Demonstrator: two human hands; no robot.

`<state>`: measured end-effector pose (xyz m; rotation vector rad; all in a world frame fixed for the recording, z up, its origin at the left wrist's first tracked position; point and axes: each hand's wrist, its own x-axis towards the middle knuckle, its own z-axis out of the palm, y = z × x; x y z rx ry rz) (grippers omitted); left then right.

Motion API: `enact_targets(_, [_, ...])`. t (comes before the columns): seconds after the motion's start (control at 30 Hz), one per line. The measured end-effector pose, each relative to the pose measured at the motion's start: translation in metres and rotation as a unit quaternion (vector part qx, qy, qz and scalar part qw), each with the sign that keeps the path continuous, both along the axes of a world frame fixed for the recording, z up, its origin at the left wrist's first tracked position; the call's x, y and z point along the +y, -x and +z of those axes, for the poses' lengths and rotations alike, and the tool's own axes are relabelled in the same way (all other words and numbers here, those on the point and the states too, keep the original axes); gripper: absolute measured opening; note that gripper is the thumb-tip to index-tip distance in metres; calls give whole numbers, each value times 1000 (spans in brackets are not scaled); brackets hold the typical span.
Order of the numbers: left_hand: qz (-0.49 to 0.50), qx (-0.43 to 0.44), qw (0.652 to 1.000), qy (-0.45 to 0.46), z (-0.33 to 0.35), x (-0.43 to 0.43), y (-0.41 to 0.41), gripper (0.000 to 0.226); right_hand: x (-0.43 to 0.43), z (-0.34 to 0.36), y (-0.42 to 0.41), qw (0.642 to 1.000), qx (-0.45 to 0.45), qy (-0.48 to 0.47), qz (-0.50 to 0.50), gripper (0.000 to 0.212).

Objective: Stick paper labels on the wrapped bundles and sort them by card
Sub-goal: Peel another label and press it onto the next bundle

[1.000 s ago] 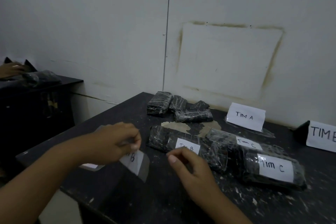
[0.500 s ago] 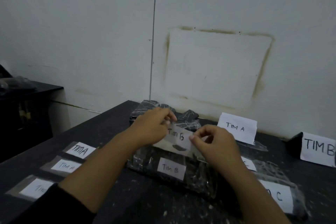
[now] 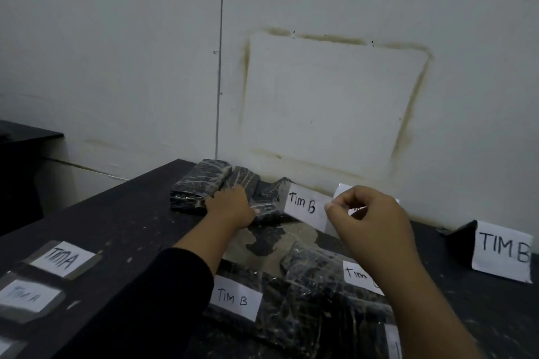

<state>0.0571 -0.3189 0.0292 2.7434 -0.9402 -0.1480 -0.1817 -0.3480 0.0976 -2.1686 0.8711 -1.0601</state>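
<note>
Right hand (image 3: 370,221) pinches a "TIM B" paper label (image 3: 304,207) by its edge above the table (image 3: 131,213), left hand (image 3: 230,207) on a small wrapped bundle (image 3: 267,208) near the wall (image 3: 116,67), grip unclear

White "TIM B" label (image 3: 304,208) pinched aloft, tilted; black wrapped bundles (image 3: 201,183) clustered behind.

one head-worn wide-angle view, looking forward and slightly down across the dark table (image 3: 122,227) toward the white wall (image 3: 116,52) just behind it, close enough that the left hand (image 3: 230,207) and right hand (image 3: 370,218) sit large mid-frame.
</note>
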Motion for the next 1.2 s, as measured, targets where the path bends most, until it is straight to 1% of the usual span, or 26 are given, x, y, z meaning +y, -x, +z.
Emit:
enact_targets(0.07, [24, -18, 999, -15, 1, -2, 0, 86, -3, 1, 2, 1000, -10, -12, 2, 16])
enact_targets(0.17, [35, 9, 999, -32, 4, 1, -3, 90, -5, 1, 3, 999, -21, -24, 4, 16])
enact_targets(0.23, [37, 37, 999, 0, 4, 7, -4, 85, -4, 2, 4, 999, -24, -26, 10, 16])
enact_targets(0.37, [16, 54, 996, 73, 3, 25, 4, 60, 0, 5, 7, 998, -35, -37, 34, 15])
enact_targets(0.43, [14, 75, 984, 160, 4, 34, 9, 53, 2, 8, 10, 997, -37, -39, 46, 16])
enact_targets(0.47, [18, 99, 971, 216, 6, 38, 12, 50, 3, 10, 13, 997, -41, -42, 52, 15])
enact_targets(0.57, [14, 171, 915, 365, 14, 50, 19, 38, 5, 14, 22, 996, -61, -38, 59, 14])
enact_targets(0.73, [-38, 221, 834, 505, 20, 75, 49, 25, 8, 13, 34, 991, -98, -59, 70, 7])
enact_targets(0.83, [-32, 272, 767, 580, 24, 89, 74, 25, 12, 15, 42, 986, -111, -79, 97, 11])
enact_targets(0.93, [-22, 358, 698, 619, 31, 97, 92, 21, 13, 19, 51, 970, -139, -120, 158, 22])
enact_targets(1.0, [-15, 415, 659, 627, 34, 100, 103, 17, 16, 21, 55, 954, -165, -153, 198, 25])
enact_targets(1.1, [-10, 498, 598, 628, 31, 99, 118, 14, 15, 18, 54, 939, -175, -195, 222, 27])
enact_targets(1.13, [-14, 521, 583, 623, 31, 99, 122, 17, 15, 17, 52, 936, -174, -206, 225, 27])
enact_targets(1.2, [-48, 559, 555, 614, 30, 102, 125, 34, 12, 15, 48, 931, -177, -227, 223, 27])
